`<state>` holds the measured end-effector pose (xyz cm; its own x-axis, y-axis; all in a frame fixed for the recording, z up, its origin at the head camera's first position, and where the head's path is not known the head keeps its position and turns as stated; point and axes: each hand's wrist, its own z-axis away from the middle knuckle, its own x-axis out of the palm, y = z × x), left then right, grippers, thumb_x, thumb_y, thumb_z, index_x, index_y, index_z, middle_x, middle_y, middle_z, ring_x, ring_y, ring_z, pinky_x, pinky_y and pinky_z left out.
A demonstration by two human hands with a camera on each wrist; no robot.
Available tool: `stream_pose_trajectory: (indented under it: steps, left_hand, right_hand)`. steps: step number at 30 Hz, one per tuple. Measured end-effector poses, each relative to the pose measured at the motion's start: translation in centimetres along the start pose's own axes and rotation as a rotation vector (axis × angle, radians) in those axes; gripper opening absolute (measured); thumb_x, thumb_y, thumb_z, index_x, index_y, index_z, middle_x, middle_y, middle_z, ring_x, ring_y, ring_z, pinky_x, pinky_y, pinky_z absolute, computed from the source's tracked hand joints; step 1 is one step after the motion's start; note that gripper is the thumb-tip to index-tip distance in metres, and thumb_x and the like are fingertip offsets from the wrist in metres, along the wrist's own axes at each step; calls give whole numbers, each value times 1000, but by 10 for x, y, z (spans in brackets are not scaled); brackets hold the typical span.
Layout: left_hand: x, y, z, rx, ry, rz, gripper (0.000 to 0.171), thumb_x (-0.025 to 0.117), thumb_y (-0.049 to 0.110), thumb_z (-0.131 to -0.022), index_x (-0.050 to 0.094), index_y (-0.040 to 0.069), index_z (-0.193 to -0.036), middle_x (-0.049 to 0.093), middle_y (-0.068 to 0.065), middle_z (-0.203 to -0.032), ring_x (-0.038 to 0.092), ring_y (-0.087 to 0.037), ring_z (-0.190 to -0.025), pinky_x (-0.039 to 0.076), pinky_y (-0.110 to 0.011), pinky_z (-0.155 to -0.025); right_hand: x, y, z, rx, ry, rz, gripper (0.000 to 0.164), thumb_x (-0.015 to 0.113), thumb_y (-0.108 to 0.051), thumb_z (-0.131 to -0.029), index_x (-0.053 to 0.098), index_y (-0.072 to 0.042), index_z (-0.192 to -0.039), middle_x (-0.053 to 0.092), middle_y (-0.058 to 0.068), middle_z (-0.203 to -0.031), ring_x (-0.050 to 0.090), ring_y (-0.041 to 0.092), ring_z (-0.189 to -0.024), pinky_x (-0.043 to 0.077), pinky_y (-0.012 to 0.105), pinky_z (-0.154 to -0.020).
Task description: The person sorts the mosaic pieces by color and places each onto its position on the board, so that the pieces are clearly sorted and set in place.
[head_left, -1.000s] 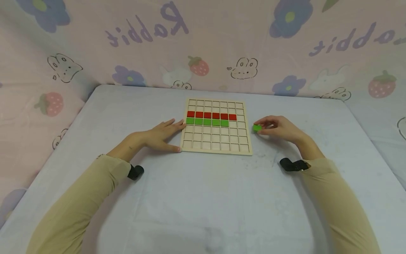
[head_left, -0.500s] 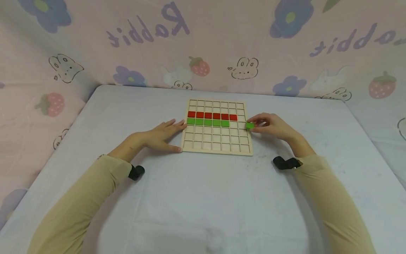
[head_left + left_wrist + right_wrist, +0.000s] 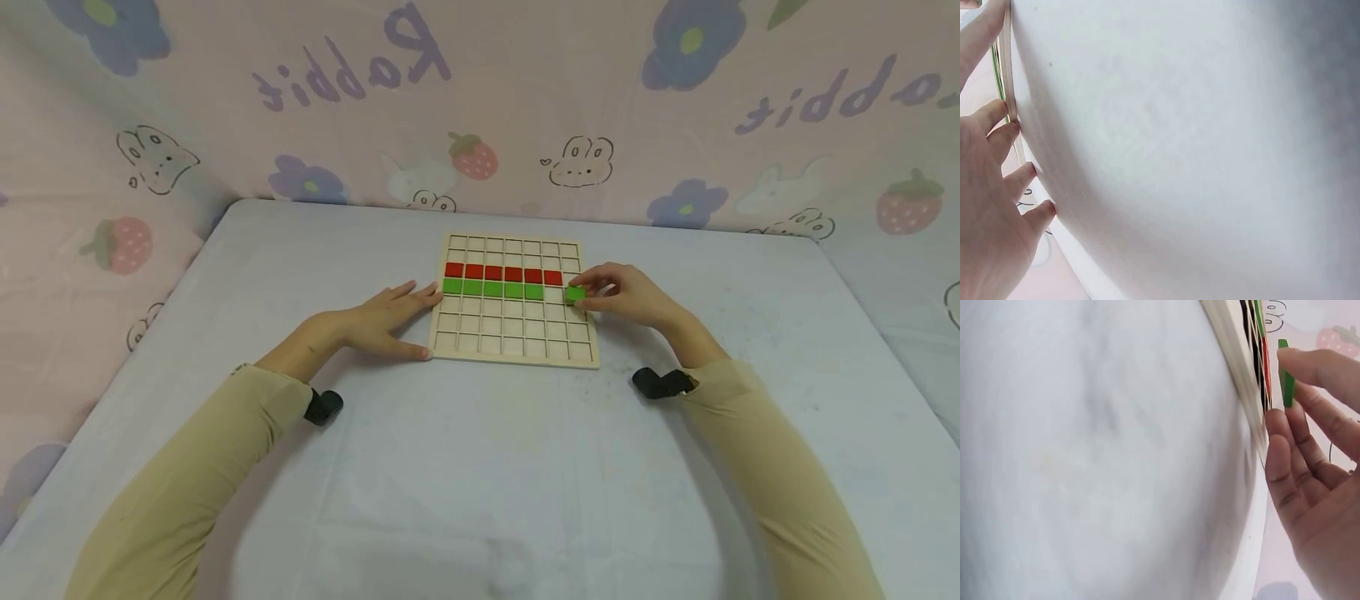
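A square wooden grid board (image 3: 513, 332) lies on the table, with a row of red tiles (image 3: 493, 273) and, just nearer, a row of green tiles (image 3: 492, 289). My right hand (image 3: 626, 292) pinches a loose green tile (image 3: 574, 295) between thumb and fingers, over the board's right-hand column. In the right wrist view that green tile (image 3: 1286, 374) is seen edge-on, held above the board (image 3: 1235, 356). My left hand (image 3: 378, 321) lies with its fingers spread, fingertips and thumb touching the board's left edge. The left wrist view shows the fingers (image 3: 999, 115) along that edge.
The table (image 3: 450, 467) is covered in white. A patterned cloth (image 3: 510, 100) with rabbits, flowers and strawberries hangs behind and at the sides. A black strap device (image 3: 663, 383) sits on the right wrist, another black device (image 3: 324, 407) on the left.
My right hand has carried the green tile leftward from beside the board to over its right-hand column. The left hand and the board have stayed in place.
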<state>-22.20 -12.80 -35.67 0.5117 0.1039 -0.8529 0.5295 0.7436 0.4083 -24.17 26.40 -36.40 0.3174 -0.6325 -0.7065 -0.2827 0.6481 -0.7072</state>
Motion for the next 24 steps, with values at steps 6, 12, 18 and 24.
stream_pose_trajectory:
  steps: [6, 12, 18, 24]
  left_hand:
    - [0, 1, 1, 0, 2, 10, 92, 64, 47, -88, 12, 13, -155, 3, -7, -163, -7, -34, -148, -1, -55, -119]
    - [-1, 2, 2, -11, -1, 10, 92, 64, 47, -88, 11, 14, -155, 2, -6, -163, -8, -33, -148, -1, -54, -119]
    - [-2, 3, 3, -13, -7, 13, 92, 64, 47, -88, 11, 13, -155, 2, -7, -163, -8, -33, -148, -2, -54, -119]
    - [-1, 2, 2, -13, -12, 8, 92, 64, 47, -88, 10, 14, -156, 1, -6, -163, -8, -33, -148, -2, -53, -119]
  right_hand:
    - [3, -3, -5, 1, -5, 2, 37, 73, -12, -85, 65, 0, -119, 63, 15, -103, 56, 15, -90, 46, 20, -78]
    - [6, -4, -11, 20, -4, 29, 38, 73, -11, -85, 63, 3, -119, 62, 17, -101, 56, 20, -90, 44, 19, -77]
    - [7, -5, -13, 1, -8, 37, 36, 75, -16, -84, 66, -2, -116, 63, 13, -97, 56, 20, -90, 47, 28, -82]
    - [8, -8, -16, -2, -18, 67, 35, 74, -17, -85, 67, -1, -115, 63, 14, -100, 57, 22, -92, 48, 36, -85]
